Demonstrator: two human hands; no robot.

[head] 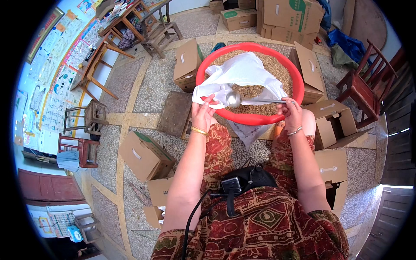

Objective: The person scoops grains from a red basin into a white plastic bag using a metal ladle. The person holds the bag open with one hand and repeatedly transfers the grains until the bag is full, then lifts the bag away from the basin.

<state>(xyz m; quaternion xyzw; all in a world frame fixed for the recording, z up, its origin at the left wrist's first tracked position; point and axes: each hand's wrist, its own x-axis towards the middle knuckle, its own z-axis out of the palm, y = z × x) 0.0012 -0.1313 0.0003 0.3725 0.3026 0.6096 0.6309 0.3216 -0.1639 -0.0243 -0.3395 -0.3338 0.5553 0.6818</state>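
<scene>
My left hand (202,113) pinches the near left edge of a thin white bag (240,66), apparently plastic or fabric. The handle of a metal ladle (233,99) lies in my right hand (292,113), its round bowl pointing left towards the bag's left part. The bag's right corner reaches the fingers of that same hand; whether they pinch it too is hard to tell. Both hands are above the near rim of a large red plastic tub (299,86). Brown, grain-like loose material (248,109) fills the tub, partly hidden under the bag.
Open cardboard boxes (146,156) stand around my legs, one box (334,122) close on the right. Flattened cartons (289,19) lean behind the tub. A red wooden chair (364,86) is at the right, a wooden stool (159,31) at the back left. A brown board (174,113) lies left of the tub.
</scene>
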